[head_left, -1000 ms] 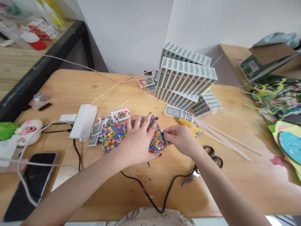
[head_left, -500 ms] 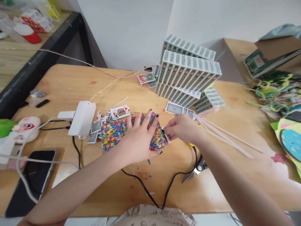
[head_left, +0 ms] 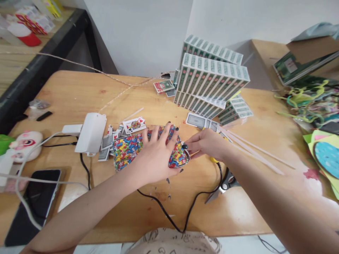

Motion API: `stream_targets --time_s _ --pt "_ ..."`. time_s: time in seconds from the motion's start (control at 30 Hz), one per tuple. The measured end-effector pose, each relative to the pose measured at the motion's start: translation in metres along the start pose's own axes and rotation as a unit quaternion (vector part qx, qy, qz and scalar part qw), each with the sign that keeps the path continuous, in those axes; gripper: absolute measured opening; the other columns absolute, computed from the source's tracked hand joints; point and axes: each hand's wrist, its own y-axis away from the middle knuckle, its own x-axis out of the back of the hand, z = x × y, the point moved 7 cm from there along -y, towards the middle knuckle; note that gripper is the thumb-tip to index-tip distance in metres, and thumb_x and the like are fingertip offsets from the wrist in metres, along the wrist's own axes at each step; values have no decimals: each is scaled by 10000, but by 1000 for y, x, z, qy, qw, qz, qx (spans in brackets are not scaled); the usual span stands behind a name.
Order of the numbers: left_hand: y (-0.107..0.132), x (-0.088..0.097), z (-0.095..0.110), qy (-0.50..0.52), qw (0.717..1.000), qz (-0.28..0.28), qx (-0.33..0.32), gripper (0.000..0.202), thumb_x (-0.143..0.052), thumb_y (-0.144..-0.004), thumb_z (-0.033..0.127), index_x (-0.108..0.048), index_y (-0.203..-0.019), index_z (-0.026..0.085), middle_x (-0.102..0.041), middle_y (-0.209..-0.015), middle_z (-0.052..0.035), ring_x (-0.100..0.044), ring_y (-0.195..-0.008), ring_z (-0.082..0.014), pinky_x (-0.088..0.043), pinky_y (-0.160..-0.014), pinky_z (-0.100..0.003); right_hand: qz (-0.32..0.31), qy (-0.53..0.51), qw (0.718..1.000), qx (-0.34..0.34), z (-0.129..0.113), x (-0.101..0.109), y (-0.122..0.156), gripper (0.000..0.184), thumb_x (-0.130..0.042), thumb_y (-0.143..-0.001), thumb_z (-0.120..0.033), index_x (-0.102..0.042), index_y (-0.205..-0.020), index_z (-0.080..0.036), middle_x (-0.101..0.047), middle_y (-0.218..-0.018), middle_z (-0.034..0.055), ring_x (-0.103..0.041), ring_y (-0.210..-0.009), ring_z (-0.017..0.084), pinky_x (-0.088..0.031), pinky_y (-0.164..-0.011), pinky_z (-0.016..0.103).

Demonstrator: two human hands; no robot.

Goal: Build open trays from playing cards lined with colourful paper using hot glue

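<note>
A flat rectangular piece with a colourful print [head_left: 125, 150] lies on the table before me, a dark seam running across it. My left hand [head_left: 156, 155] rests on top of it, palm down with fingers spread. At its right end is my right hand [head_left: 202, 144], fingers closed together at the edge. A small light and dark bit shows by those fingertips, too small to make out. Loose playing cards [head_left: 134, 125] lie beyond and left of the printed piece. Beneath my right wrist, a yellow tool [head_left: 214, 159] with a black cord is mostly hidden.
Stacked card boxes [head_left: 212, 77] stand at the back. Clear plastic strips [head_left: 251, 151] and scissors [head_left: 225, 183] lie to the right. Left are a white power box [head_left: 91, 134], cables and a dark tablet [head_left: 34, 204]. A black cord [head_left: 164, 211] loops near the front edge.
My right hand's fingers have shifted slightly at the right end of the printed piece, and a dark nail now shows there. My left hand stays in place. The view has moved slightly.
</note>
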Motion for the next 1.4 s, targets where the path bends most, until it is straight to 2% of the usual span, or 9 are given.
stream_targets --time_s 0.23,0.4,0.5,0.63,0.77,0.93,1.07,1.2,1.4 --pt "-1 0 -1 3 1000 -4 2 955 -637 -625 600 -335 -1407 143 -226 -1501 -177 -218 -1303 -451 -168 -1039 -604 -10 -44 999 -23 10 2 -2 49 -714 -584 -227 -742 -614 -202 -726 -701 54 -689 -690 211 -595 -608 308" --pt "0 0 -1 4 1000 -3 4 949 -634 -634 594 -330 -1410 140 -242 -1497 -171 -222 -1300 -447 -158 -1044 -605 -38 -78 996 -32 18 0 0 163 -748 -648 -280 -741 -786 -194 -732 -840 66 -685 -815 210 -591 -623 282" --pt "1 0 0 1 1000 -1 1 946 -637 -636 591 -332 -1409 139 -240 -1499 -176 -237 -1294 -444 -167 -1038 -606 -41 -108 992 -46 22 -6 7 159 -730 -702 -264 -688 -831 -181 -715 -908 77 -673 -857 199 -586 -678 296" --pt "1 0 -1 -1 1000 -1 0 950 -637 -635 593 -329 -1409 136 -228 -1505 -183 -241 -1294 -444 -176 -1031 -608 -59 -191 978 -64 27 -17 13 130 -690 -755 -229 -589 -804 -164 -688 -856 60 -667 -785 163 -566 -771 356" --pt "0 0 -1 -1 1000 5 0 950 -642 -632 589 -328 -1408 140 -225 -1505 -181 -241 -1294 -448 -183 -1029 -603 -84 -251 963 -54 30 -20 11 187 -717 -729 -202 -579 -846 -156 -676 -822 42 -661 -782 144 -536 -821 329" --pt "0 -1 -1 0 1000 10 -7 937 -626 -648 597 -335 -1403 125 -242 -1494 -192 -262 -1278 -448 -181 -1022 -614 -119 -243 962 -42 30 -20 11 293 -742 -705 -272 -637 -942 -135 -686 -896 69 -646 -809 147 -514 -805 297" --pt "-1 0 -1 -1 1000 7 -3 930 -622 -655 592 -335 -1404 123 -254 -1490 -193 -264 -1281 -445 -179 -1028 -611 -144 -248 957 -30 26 -20 15 324 -749 -693 -324 -679 -945 -132 -694 -975 90 -634 -850 152 -483 -874 316" --pt "-2 0 -2 -2 1000 1 0 928 -618 -656 590 -332 -1405 122 -256 -1488 -193 -275 -1277 -440 -192 -1025 -605 -140 -256 956 -19 26 -17 16 315 -758 -681 -367 -700 -876 -125 -706 -931 91 -638 -834 152 -475 -886 320" --pt "0 1 -1 -5 1000 2 1 909 -622 -655 577 -343 -1400 136 -264 -1486 -184 -275 -1282 -431 -210 -1026 -584 -98 -240 966 -18 30 -16 13 323 -762 -667 -397 -714 -837 -127 -718 -881 94 -651 -803 160 -498 -851 325"
